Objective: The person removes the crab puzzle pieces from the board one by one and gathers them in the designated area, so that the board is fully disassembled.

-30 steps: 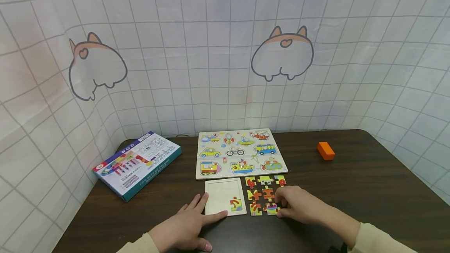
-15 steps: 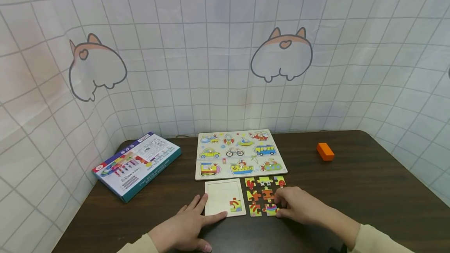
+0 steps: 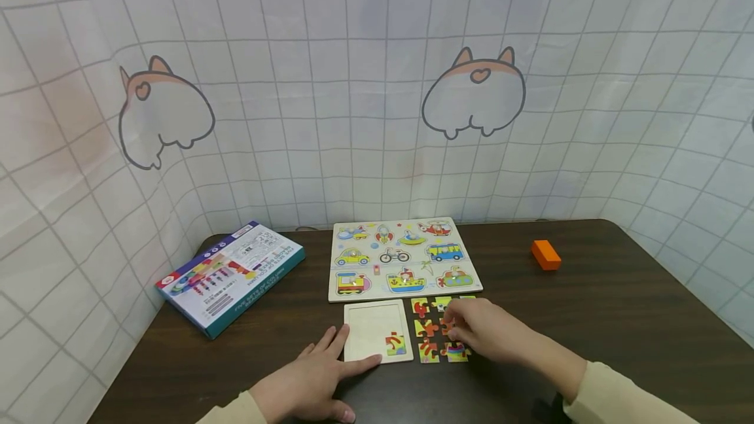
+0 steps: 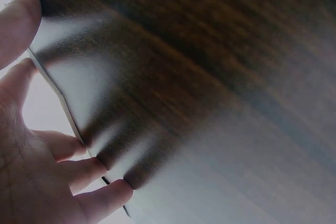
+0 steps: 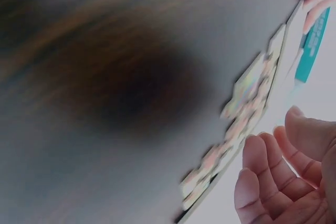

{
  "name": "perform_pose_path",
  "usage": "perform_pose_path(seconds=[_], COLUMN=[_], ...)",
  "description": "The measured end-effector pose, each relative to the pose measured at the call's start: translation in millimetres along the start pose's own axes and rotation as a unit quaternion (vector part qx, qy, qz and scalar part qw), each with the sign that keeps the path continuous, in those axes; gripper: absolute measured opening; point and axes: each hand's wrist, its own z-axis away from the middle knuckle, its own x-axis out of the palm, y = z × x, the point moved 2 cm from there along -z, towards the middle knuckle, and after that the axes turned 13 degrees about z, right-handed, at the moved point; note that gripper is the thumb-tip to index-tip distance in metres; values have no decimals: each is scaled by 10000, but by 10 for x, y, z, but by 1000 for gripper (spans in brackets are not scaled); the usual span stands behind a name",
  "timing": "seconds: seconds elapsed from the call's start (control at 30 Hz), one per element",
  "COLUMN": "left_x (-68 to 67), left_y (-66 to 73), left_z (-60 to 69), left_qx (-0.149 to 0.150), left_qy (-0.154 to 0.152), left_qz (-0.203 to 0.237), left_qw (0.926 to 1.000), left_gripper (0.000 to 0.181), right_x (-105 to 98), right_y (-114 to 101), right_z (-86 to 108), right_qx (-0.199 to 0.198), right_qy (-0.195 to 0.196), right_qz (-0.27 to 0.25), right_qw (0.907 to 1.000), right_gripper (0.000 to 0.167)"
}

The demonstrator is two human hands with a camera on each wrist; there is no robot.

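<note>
A square wooden puzzle tray (image 3: 368, 326) lies before me, with one jigsaw piece (image 3: 395, 344) set in its lower right corner. My left hand (image 3: 306, 375) rests with spread fingers at the tray's left and lower edges. To the right, several loose jigsaw pieces lie in rows, among them a rainbow piece (image 3: 456, 351). My right hand (image 3: 489, 331) is over the middle of these rows, fingers bent toward an orange piece (image 3: 446, 327) that it partly covers. In the right wrist view, the right hand (image 5: 286, 174) has loosely bent fingers, and no piece shows between them.
Behind the tray lies a peg puzzle board (image 3: 377, 269) with vehicle pictures. A flat toy box (image 3: 235, 273) is at the left, and an orange block (image 3: 546, 254) at the right rear. A grid-patterned curtain (image 3: 365, 116) hangs behind the dark table (image 3: 595, 319).
My right hand has moved left and slightly away from me, from beside the rainbow piece to over the middle row. The left hand and the tray have stayed in place.
</note>
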Motion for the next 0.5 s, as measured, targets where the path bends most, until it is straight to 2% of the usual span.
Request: perform_pose_path(seconds=[0.17, 0.37, 0.5], left_x=[9, -23, -62], left_y=[-32, 29, 118], left_z=[-6, 44, 99], left_qx=[95, 95, 36], left_qy=[15, -19, 7], left_qz=[-15, 57, 23], left_qw=[10000, 9999, 10000], left_gripper=[82, 81, 81], right_x=[44, 120, 161], right_y=[-187, -426, -545], right_z=[-180, -361, -448], right_qx=[-276, -583, -711], right_qy=[-22, -53, -139], right_qz=[52, 524, 791], right_qw=[9996, 9969, 9942], right_gripper=[13, 21, 23])
